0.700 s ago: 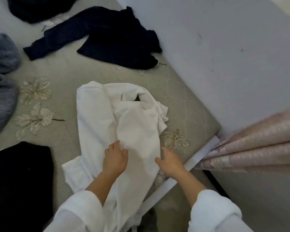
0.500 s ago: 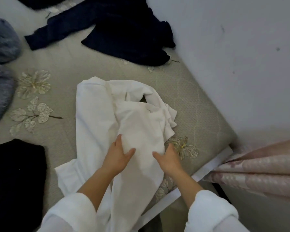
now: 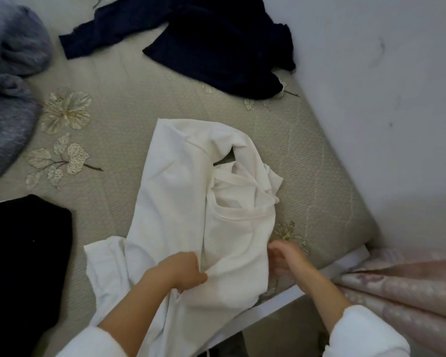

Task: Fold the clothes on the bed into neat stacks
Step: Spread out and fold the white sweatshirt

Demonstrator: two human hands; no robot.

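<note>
Pinching the white garment (image 3: 191,202) at six o'clock with my left hand (image 3: 179,272), I am judging my blurred right hand (image 3: 285,256), grip indeterminable, should tension the edge evenly.

Bed (image 3: 129,119): one.
White garment (image 3: 180,202): one.
Navy garment (image 3: 216,42): one.
Black garment (image 3: 23,253): one.
Blue-grey knit (image 3: 8,99): seemingly two bundles, though possibly one bunched piece cut off by the frame edge.
Hands: two, left hand (image 3: 180,271) and right hand (image 3: 285,256).
Pink curtain (image 3: 410,287): one.
Large embroidered floral motifs (image 3: 65,112) on the cover: three.
</note>
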